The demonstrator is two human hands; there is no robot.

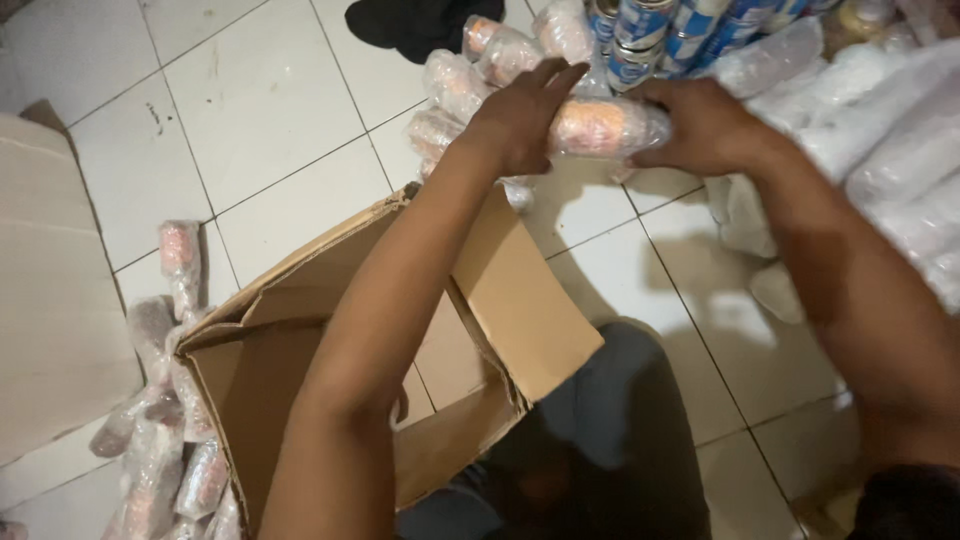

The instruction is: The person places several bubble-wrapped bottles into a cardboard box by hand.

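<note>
White tiled floor, grout lines running diagonally. Open cardboard box near centre, flaps splayed, inside mostly hidden behind the left forearm. Second slab of cardboard at the left edge. Heap of white plastic-wrapped goods far right. Row of blue-and-white cans at the far edge, centre-right. Dark cloth far centre. Loose wrapped bundles scattered near left, beside the box; more of the same piled far centre.

Held above the floor, beyond the far flap of the box: one wrapped roll, cylindrical, orange-pink showing through clear film. Left hand curled over the left end, fingers stretched along the top. Right hand closed round the right end. Both grasping the roll, level between them.

Handling, judged: probably firm at the core, since no sag between the hands; weight likely moderate, given two hands on it. Film glossy and wrinkled, so likely slippery and apt to shift over the contents. Best taken by wrapping the palms round both ends, as here, not pinching the loose film. Fragility cannot be told.
</note>
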